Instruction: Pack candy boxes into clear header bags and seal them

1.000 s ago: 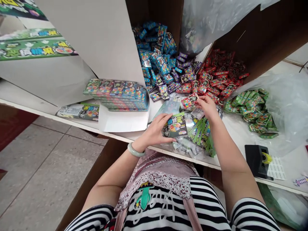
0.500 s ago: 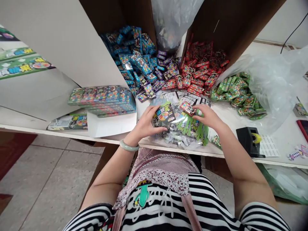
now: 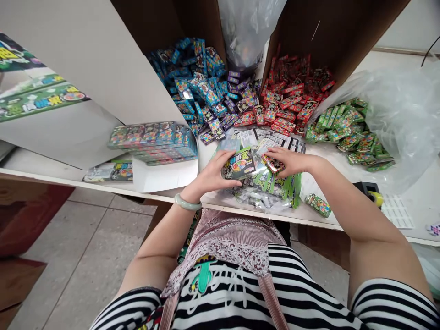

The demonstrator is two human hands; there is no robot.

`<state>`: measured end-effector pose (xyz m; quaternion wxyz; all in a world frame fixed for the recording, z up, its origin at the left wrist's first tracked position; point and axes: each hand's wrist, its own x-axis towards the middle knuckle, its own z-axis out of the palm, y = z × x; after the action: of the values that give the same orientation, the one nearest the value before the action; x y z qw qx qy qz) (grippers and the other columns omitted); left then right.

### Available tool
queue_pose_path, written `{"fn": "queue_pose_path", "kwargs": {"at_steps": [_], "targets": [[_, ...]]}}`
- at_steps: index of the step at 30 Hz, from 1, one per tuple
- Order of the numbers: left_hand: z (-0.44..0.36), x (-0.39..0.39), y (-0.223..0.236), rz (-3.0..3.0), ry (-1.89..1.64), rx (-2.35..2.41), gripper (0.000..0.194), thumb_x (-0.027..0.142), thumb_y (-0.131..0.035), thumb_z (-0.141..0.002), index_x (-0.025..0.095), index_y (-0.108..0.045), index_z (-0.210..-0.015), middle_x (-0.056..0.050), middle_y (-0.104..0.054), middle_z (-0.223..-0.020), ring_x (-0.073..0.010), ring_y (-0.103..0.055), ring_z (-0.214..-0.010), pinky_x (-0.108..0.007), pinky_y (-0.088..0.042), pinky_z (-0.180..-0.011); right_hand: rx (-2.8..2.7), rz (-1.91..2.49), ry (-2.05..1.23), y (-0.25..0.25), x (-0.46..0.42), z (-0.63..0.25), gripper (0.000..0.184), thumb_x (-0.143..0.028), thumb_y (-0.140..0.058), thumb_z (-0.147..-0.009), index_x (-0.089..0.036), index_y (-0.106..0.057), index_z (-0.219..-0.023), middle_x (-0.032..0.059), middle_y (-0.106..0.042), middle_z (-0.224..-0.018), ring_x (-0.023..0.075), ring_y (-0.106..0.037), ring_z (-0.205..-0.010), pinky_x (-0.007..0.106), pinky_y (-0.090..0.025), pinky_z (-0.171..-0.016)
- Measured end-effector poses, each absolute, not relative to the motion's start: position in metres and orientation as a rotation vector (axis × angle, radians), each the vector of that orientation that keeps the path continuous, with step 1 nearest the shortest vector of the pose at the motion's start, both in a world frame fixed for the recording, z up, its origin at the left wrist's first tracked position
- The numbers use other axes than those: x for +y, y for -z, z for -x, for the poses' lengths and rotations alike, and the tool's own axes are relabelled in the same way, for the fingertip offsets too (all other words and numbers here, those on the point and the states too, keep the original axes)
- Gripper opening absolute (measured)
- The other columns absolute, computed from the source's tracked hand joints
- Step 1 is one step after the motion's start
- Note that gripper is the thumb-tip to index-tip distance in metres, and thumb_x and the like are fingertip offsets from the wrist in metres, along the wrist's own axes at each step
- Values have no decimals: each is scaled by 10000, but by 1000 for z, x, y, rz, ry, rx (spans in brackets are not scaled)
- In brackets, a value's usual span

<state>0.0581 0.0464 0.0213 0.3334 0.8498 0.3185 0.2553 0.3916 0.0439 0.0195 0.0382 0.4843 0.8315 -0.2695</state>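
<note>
My left hand (image 3: 217, 175) is closed on the edge of a clear plastic bag printed in black and green (image 3: 240, 164), thumb toward me and fingers at the far side. It lies over a stack of similar printed bags (image 3: 275, 183) on the counter. My right hand (image 3: 292, 162) is closed on a small red candy packet (image 3: 273, 163), just right of the held bag's printed part. Whether the packet touches the bag's opening I cannot tell.
Heaped packets lie behind: blue (image 3: 202, 87), purple (image 3: 245, 98), red (image 3: 288, 101) and green (image 3: 347, 130). Stacked packets (image 3: 151, 140) stand in an open white box at left. A single green packet (image 3: 318, 205) and a tape dispenser (image 3: 371, 192) lie right, near the counter's front edge.
My right hand has moved slightly left and turned flatter over the red packet, whose near end has tipped toward me. My left hand keeps its grip on the bag. The view has shifted a little.
</note>
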Motion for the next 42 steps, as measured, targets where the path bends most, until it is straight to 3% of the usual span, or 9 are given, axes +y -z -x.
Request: {"fn": "queue_pose_path", "kwargs": {"at_steps": [3, 7, 10, 15, 20, 27, 31, 42], "targets": [[-65, 46, -20, -2261, -668, 817, 1067, 695, -800, -655, 195, -395, -1507, -195, -485, -1480, -389, -454, -1401, -575, -363, -1188, 2597, -1567, 739, -21, 19, -397, 901, -206, -753, -705, -182, -419, -1542, 166, -388, -1585, 363, -380, -1455, 505, -352, -1186], [-70, 43, -16, -2396, -666, 839, 1074, 683, -811, -650, 162, -398, -1493, -213, -507, -1454, -393, -468, -1386, -577, -367, -1179, 2799, -1922, 584, -44, -13, -403, 731, -342, -714, -784, -184, -503, -1466, 170, -542, -1387, 367, -510, -1311, 556, -424, -1116], [-72, 40, -14, -2502, -657, 835, 1086, 664, -822, -648, 149, -387, -1500, -223, -517, -1428, -396, -482, -1363, -579, -371, -1167, 2950, -2081, 562, -71, -36, -400, 726, -389, -724, -803, -244, -486, -1474, 143, -495, -1397, 342, -510, -1305, 529, -450, -1105], [-78, 39, -20, -2611, -635, 703, 1061, 636, -807, -692, 158, -355, -1524, -225, -510, -1415, -389, -500, -1331, -565, -406, -1127, 3085, -1561, 595, -91, -50, -380, 680, -330, -700, -829, -255, -504, -1476, 136, -488, -1405, 333, -489, -1319, 534, -407, -1141], [-79, 36, -22, -2637, -599, 593, 1061, 641, -795, -703, 169, -341, -1538, -226, -514, -1405, -390, -506, -1317, -569, -421, -1103, 3010, -1396, 615, -91, -46, -378, 626, -303, -666, -839, -236, -543, -1450, 142, -487, -1440, 331, -494, -1317, 528, -433, -1111], [-77, 34, -16, -2596, -519, 560, 1022, 547, -831, -699, 155, -370, -1522, -232, -509, -1427, -391, -502, -1329, -566, -427, -1099, 2902, -1422, 538, -95, -41, -370, 575, -292, -687, -805, -192, -624, -1367, 160, -558, -1330, 342, -542, -1214, 526, -471, -1053], [-76, 37, -19, -2542, -480, 503, 995, 573, -811, -713, 161, -391, -1515, -222, -530, -1401, -373, -525, -1311, -531, -444, -1092, 2900, -1409, 539, -98, -40, -367, 571, -300, -687, -810, -176, -627, -1365, 162, -573, -1302, 342, -543, -1201, 523, -474, -1047], [-76, 39, -20, -2414, -491, 568, 1007, 633, -810, -682, 200, -422, -1503, -199, -528, -1410, -372, -508, -1332, -558, -418, -1129, 2963, -1614, 641, -102, -45, -377, 639, -413, -681, -833, -285, -549, -1445, 104, -521, -1387, 344, -540, -1262, 532, -442, -1114]]}}
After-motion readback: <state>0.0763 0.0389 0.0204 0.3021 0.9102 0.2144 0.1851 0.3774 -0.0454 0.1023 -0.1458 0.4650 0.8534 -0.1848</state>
